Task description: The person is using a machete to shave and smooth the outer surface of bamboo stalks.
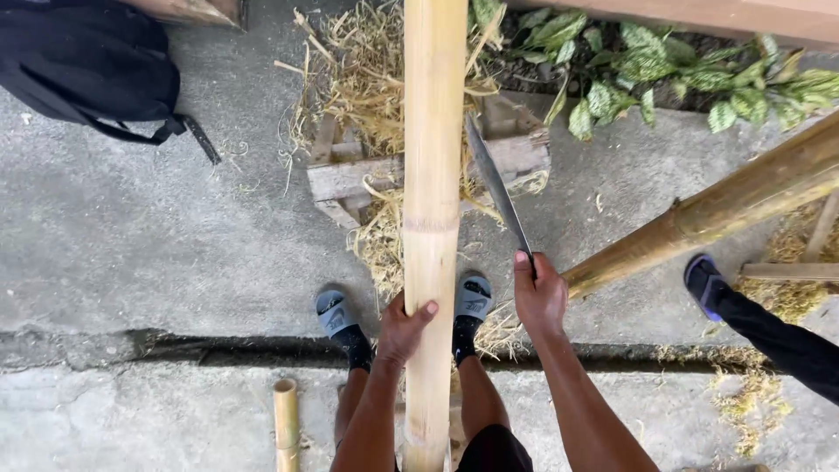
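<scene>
A thick, pale yellow bamboo pole (433,157) runs straight up the middle of the view, its far end resting over a rough wooden block (350,179). My left hand (404,328) grips the pole from the left, thumb across its front. My right hand (538,295) holds the handle of a long dark machete (496,185), whose blade points away and lies just right of the pole. Pale bamboo shavings (367,83) are heaped around the block and by my feet.
A second bamboo pole (717,210) slants in from the right, beside another person's leg and blue sandal (703,280). A black backpack (87,61) lies top left. A short bamboo stub (286,424) stands bottom left. Green leafy plants (664,74) line the top right.
</scene>
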